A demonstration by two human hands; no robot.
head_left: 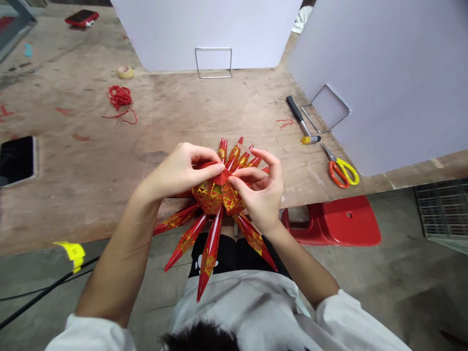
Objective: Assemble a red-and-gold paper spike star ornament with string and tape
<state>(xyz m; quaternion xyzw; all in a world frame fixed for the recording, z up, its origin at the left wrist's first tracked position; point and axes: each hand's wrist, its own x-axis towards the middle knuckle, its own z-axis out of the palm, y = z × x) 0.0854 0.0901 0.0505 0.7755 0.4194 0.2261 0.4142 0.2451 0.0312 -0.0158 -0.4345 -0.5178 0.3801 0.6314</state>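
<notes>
A red and gold paper lantern (207, 199) with long pointed spikes rests at the table's near edge, partly over my lap. Several spikes (210, 251) stick out toward me, and shorter ones rise on the far side. My left hand (186, 168) pinches a red paper flap at the top of the body, thumb and fingers pressed together. From the other side my right hand (261, 190) pinches the same top area between thumb and finger, its other fingers curled. A small clear strip shows near the right fingertips. What lies under the fingertips is hidden.
On the right lie scissors (342, 171) and a small hammer (302, 117). Red cord (119, 97), a tape roll (125, 72) and a phone (17, 161) lie to the left. White panels (219, 29) stand behind; a red stool (343, 222) is below.
</notes>
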